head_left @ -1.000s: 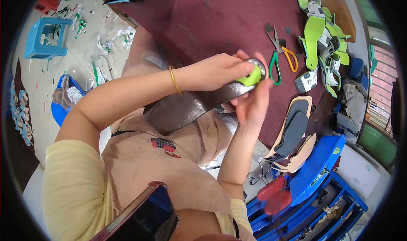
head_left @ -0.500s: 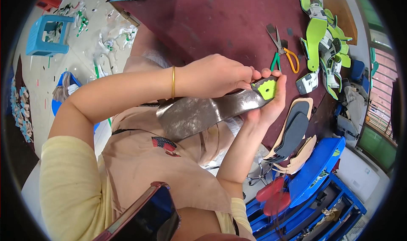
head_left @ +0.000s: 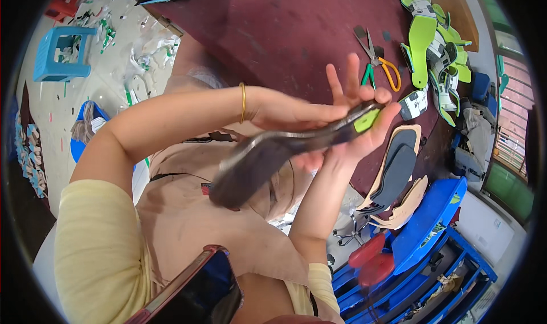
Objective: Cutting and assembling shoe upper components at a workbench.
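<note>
A long, curved dark insole (head_left: 250,164) with a glossy covering is held across my lap, slightly blurred. A lime-green patch (head_left: 366,120) shows at its narrow right end. My left hand (head_left: 285,108), a gold bangle on its wrist, grips the insole's middle from the far side. My right hand (head_left: 359,144) is closed round the narrow end, its thumb side near the green patch. Several fingers stick up beyond the insole; which hand some of them belong to is hard to tell. Scissors (head_left: 373,56) with green and orange handles lie on the dark red table (head_left: 273,33) beyond.
Lime-green insoles (head_left: 421,45) are heaped at the table's right, with tan and black sole pieces (head_left: 393,170) nearer. A blue tray (head_left: 430,227) and blue rack stand at lower right. At left are a blue stool (head_left: 64,53) and floor scraps. A phone (head_left: 205,292) hangs at my chest.
The insole has tipped from its broad face toward its edge, and its wide end has swung down. My left hand has opened from a pinch at the green end and shifted along the insole.
</note>
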Demonstrator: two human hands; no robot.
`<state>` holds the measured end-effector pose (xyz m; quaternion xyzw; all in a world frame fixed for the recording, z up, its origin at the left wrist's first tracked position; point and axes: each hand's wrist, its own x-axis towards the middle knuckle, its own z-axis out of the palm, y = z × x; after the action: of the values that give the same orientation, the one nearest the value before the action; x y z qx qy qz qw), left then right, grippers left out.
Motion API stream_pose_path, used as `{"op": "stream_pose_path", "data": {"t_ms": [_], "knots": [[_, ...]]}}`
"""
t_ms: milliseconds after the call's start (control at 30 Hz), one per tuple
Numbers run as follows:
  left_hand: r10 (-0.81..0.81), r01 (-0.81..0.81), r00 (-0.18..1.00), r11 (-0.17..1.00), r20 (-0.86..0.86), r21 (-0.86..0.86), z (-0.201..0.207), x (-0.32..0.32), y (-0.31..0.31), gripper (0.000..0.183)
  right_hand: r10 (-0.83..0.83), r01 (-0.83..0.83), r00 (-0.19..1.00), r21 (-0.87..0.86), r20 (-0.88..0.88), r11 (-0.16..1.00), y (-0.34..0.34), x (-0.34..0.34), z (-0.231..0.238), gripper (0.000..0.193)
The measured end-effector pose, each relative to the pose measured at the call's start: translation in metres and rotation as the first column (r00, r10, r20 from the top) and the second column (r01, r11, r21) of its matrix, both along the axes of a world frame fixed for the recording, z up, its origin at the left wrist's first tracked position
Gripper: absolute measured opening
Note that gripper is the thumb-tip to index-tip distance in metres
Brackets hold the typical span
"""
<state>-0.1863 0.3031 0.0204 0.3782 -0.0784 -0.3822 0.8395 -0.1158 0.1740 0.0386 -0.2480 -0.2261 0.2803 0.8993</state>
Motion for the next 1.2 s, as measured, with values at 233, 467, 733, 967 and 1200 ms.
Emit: {"op": "stream_pose_path", "data": {"t_ms": [233,467,733,967,1200], "knots": [[0.476,-0.43,0.878,0.832,-0.054,0.349,0.005,0.003,0.0,0.049,-0.128,0.143,0.99,-0.575,0.067,0.806,-0.016,-0.016,-0.01,0.088],[0.589,-0.522,0.805,0.759,-0.067,0.389,0.013,-0.006,-0.003,0.052,-0.176,0.219,0.976,-0.57,0.131,0.792,0.009,-0.02,-0.018,0.043],[-0.318,-0.796,0.606,-0.223,0.729,0.563,0.065,0.036,0.04,0.036,0.086,0.86,0.459,-0.467,0.884,0.208,-0.05,0.089,-0.043,0.071],[-0.478,-0.886,0.463,-0.264,0.747,0.38,-0.044,0.03,0.016,0.055,0.643,0.933,0.349,-0.194,0.682,-0.302,-0.067,0.122,-0.066,0.049],[-0.48,-0.871,0.491,-0.277,0.726,0.406,-0.042,0.032,0.017,0.055,-0.407,0.394,0.907,-0.553,0.107,0.734,-0.009,0.063,-0.051,0.046]]}}
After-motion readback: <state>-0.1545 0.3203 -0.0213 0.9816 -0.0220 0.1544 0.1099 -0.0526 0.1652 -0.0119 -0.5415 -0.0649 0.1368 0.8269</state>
